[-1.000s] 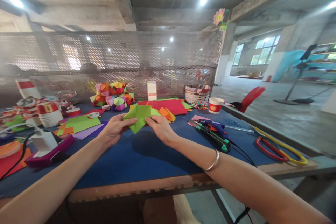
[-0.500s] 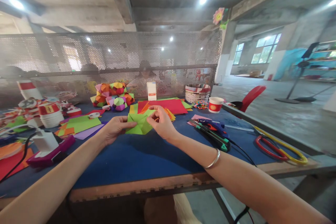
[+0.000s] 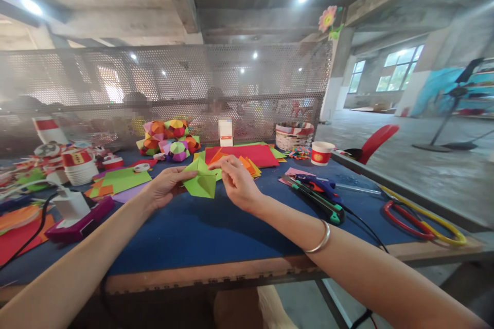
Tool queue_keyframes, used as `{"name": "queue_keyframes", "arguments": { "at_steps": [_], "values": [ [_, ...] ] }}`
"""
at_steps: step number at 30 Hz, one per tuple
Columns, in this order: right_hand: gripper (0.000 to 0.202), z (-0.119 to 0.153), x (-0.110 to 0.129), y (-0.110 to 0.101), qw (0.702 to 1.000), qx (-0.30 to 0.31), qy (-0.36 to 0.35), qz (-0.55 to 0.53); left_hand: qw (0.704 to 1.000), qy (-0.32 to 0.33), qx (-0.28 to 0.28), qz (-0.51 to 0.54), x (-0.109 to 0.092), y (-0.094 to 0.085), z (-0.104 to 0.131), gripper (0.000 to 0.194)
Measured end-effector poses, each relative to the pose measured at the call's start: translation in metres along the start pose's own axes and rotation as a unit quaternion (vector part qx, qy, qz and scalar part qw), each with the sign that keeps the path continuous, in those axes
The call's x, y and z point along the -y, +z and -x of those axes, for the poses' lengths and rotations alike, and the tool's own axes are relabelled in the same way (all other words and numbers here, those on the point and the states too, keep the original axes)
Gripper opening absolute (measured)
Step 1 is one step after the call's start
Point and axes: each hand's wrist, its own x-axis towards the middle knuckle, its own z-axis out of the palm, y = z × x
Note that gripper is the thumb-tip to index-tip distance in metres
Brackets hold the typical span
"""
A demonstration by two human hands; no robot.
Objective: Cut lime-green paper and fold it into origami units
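A lime-green sheet of folding paper (image 3: pixel 201 181) is held above the blue table mat, creased, with raised folds. My left hand (image 3: pixel 165 185) pinches its left edge between thumb and fingers. At its upper right, my right hand (image 3: pixel 236 177) has its fingertips closed on the paper's far edge; the exact contact is partly hidden by the fingers. Behind the hands lie a red sheet (image 3: pixel 254 155) and several orange and yellow pieces (image 3: pixel 250 165). Folded multicoloured paper balls (image 3: pixel 173 139) sit at the back, left of the red sheet.
On the right lie a green-black utility knife (image 3: pixel 320 200), a blue glue gun (image 3: pixel 318 183) and red-yellow scissors (image 3: pixel 420 223). A paper cup (image 3: pixel 321 154) and woven basket (image 3: pixel 294 136) stand behind them. Left are a purple power strip (image 3: pixel 79 221), stacked cups (image 3: pixel 80 169) and coloured paper (image 3: pixel 125 181).
The green paper has been turned and its folds stand up more, coming to a point at the top. My right fingers have shifted along its right side. The view has swung slightly left.
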Motion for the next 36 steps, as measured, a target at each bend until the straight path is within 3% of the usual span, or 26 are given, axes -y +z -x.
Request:
{"name": "queue_keyframes", "arguments": {
  "at_steps": [3, 6, 11, 13, 17, 26, 36],
  "values": [
    [0.044, -0.003, -0.001, -0.007, 0.998, -0.003, -0.022, 0.058, 1.000, -0.009, -0.003, -0.006, 0.000, 0.001, 0.001, 0.025],
    [0.042, -0.004, -0.002, -0.009, 0.991, 0.064, -0.067, 0.101, 1.000, -0.014, 0.019, -0.009, 0.000, 0.003, 0.002, 0.024],
    [0.007, -0.004, -0.004, -0.006, 0.980, 0.124, -0.113, 0.104, 0.999, -0.007, 0.028, -0.029, 0.001, 0.005, 0.003, 0.019],
    [0.007, -0.004, -0.004, -0.004, 0.980, 0.126, -0.115, 0.098, 0.999, 0.001, 0.025, -0.038, 0.002, 0.005, 0.002, 0.019],
    [0.004, -0.001, -0.004, 0.001, 0.989, 0.096, -0.093, 0.062, 0.998, 0.020, 0.022, -0.056, 0.005, 0.008, 0.004, 0.026],
    [0.013, 0.004, 0.000, 0.009, 0.999, 0.004, 0.027, 0.034, 0.997, 0.029, 0.023, -0.063, 0.007, 0.019, 0.011, 0.047],
    [0.019, 0.002, -0.001, 0.013, 0.995, 0.017, 0.102, 0.007, 0.998, 0.021, 0.023, -0.051, 0.007, 0.019, 0.010, 0.057]
  ]
}}
